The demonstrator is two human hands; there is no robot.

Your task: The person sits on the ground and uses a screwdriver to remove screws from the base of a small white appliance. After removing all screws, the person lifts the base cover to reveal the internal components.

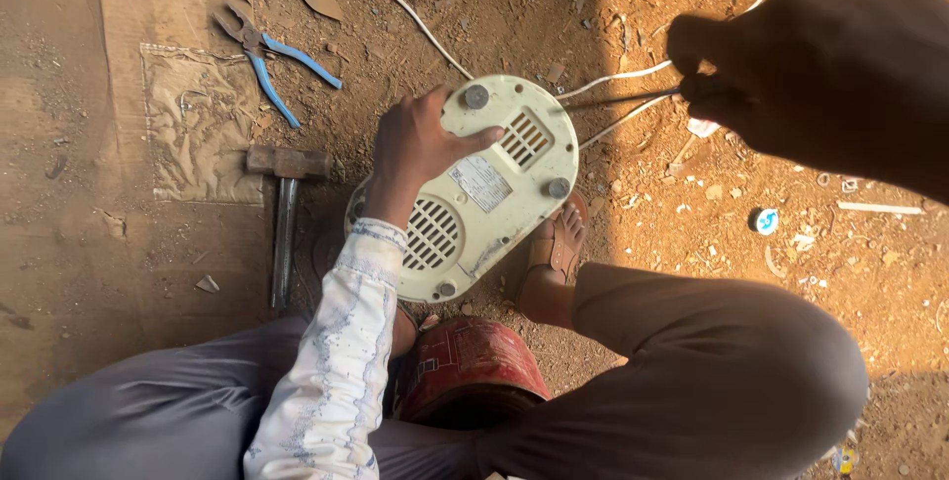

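A cream plastic appliance base [499, 205] lies upside down on the dirt, showing vent slots, grey rubber feet and a label. My left hand [415, 149] presses on its upper left edge, thumb reaching toward one foot. My right hand [840, 70], close to the camera and in shadow, grips a thin screwdriver [623, 99] whose shaft points left at the appliance's upper right rim. A white cord [618, 75] trails from the appliance.
A hammer [285, 203] and blue-handled pliers [272, 60] lie to the left, near a cardboard sheet [89, 193]. A red tin [465, 366] sits between my legs. My sandalled foot [559, 253] rests beside the appliance. Small debris is scattered on the right.
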